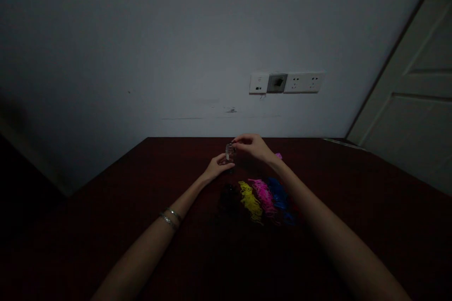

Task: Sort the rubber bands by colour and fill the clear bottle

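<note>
A small clear bottle (230, 151) stands on the dark red table near its back edge. My left hand (219, 166) is closed round the lower part of the bottle. Above the bottle's mouth, the fingers of my right hand (250, 145) are pinched together; what they hold is too small and dark to name. Nearer to me lie a pile of yellow strands (251, 202), a pile of pink strands (264, 196) and a pile of blue strands (278, 194). A dark pile (229, 197) is left of the yellow one, hard to make out.
Behind the table (116, 183) rises a pale wall with a row of sockets (303, 83). A pink object (278, 155) shows partly behind my right forearm. At the right stands a white panelled door (416, 99).
</note>
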### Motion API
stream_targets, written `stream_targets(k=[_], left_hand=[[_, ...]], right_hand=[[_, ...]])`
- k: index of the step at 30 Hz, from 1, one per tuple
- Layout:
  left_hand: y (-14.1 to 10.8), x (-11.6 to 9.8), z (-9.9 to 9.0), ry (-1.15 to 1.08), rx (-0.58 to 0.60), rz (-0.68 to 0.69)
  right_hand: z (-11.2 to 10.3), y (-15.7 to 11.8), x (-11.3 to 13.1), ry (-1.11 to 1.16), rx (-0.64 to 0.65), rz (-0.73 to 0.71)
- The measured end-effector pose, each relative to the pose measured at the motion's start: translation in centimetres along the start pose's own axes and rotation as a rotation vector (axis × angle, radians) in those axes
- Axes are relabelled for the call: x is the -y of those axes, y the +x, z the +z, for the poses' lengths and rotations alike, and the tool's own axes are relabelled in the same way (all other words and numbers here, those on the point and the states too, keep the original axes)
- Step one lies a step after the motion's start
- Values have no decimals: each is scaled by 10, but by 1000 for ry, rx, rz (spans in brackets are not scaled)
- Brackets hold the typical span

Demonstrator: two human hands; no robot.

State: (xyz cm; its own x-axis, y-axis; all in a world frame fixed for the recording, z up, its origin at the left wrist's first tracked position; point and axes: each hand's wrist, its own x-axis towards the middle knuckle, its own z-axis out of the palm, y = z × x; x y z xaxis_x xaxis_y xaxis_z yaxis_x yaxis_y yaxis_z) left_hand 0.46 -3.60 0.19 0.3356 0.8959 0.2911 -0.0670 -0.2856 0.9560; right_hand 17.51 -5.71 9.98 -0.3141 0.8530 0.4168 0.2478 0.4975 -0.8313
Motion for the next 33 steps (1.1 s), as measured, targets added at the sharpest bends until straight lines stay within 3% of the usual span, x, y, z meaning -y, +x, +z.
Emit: stream_targets(k=[3, 7, 17, 33], left_hand=[[-2, -3, 2, -8, 2, -14], [-2, -5, 3, -18, -2, -15], [-3, -3, 1, 22, 2, -7], [-5, -7, 0, 42, 4, -23]], right_hand=[[1, 11, -7, -8, -138, -50], [8, 19, -18, 1, -214, -71], [17, 15, -20, -130, -257, -147], [20, 14, -26, -31, -187, -114]])
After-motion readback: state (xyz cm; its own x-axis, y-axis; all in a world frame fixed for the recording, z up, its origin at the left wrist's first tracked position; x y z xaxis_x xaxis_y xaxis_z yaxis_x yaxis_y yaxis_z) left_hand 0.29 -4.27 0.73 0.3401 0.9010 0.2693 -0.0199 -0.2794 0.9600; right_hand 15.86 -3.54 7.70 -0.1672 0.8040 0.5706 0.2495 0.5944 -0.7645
